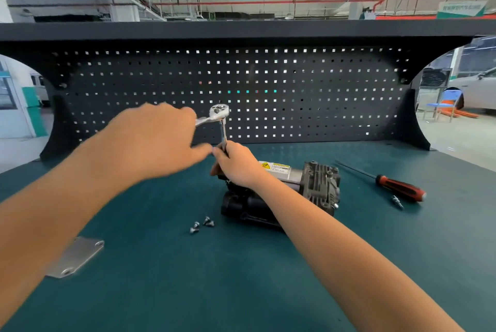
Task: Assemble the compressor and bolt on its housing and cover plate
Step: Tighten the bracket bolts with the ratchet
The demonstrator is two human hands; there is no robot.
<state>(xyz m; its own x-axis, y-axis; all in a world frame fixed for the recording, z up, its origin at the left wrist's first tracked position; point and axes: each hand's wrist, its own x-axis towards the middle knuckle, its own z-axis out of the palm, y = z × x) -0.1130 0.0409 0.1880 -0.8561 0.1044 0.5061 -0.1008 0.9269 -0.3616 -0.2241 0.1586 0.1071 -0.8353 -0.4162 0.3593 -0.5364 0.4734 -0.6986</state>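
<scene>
The compressor [319, 184] lies on its side on the green worktop [188, 278], its finned grey metal end to the right and its black end to the left. The black end sits directly under the right grip [236, 165].

That grip is curled narrowly round the lower part of a thin bar [223, 133]. The bar stands nearly upright from the compressor's left end, and the fingers hide where it meets the compressor. A ratchet [219, 112] sits on top of the bar, with its head above and slightly behind the compressor.

The left grip [158, 138] is blurred. It holds the ratchet's handle, up and to the left of the compressor and clear of it.

Three or four bolts [201, 224] lie loose just left of the black end, nearer the camera. The cover plate [75, 259] lies flat well to the left, partly under the left forearm. A screwdriver [397, 186] and a small fitting [397, 202] lie to the right of the compressor. A pegboard [295, 95] stands behind it.
</scene>
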